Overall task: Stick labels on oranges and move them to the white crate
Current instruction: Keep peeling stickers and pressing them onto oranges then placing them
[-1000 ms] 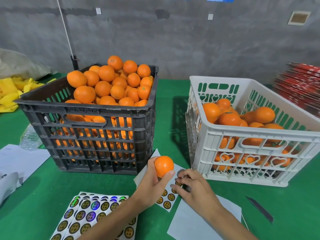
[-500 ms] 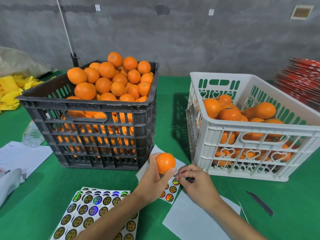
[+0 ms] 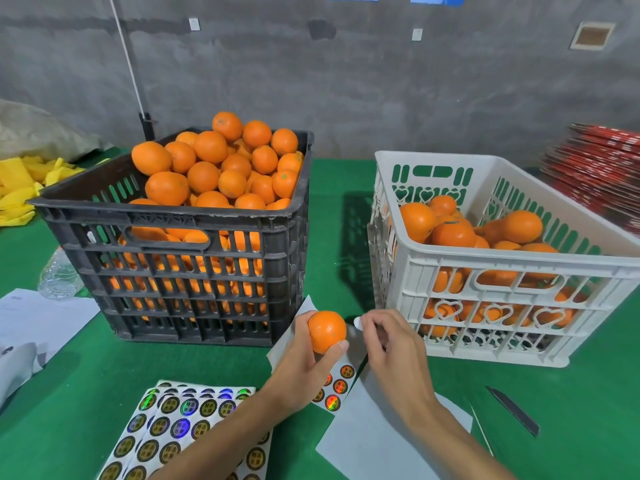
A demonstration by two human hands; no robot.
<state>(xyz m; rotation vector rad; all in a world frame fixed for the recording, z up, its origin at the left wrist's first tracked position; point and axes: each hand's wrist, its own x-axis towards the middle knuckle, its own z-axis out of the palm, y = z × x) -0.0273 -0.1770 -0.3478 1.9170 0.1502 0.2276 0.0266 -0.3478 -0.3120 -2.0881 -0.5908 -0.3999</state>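
At the lower centre of the frame the left hand [image 3: 300,370] gripped a single orange [image 3: 326,331], thumb and fingers curled around it, holding it above the green table [image 3: 346,216]. Just to its right, the right hand [image 3: 394,351] pinched a small label [image 3: 357,322] between fingertips, its pale backing side showing, close to the orange but not touching it. Under the hands lay a partly used sticker sheet [image 3: 337,386] with round gold-and-black labels; their printing was too small to read. More label sheets [image 3: 180,420] sat at lower left, some stickers shining holographic. A black crate [image 3: 194,268] heaped with oranges stood at centre left. The white crate [image 3: 502,282], at right, was partly filled with oranges and had heart-shaped cutouts. No brand text was legible anywhere.
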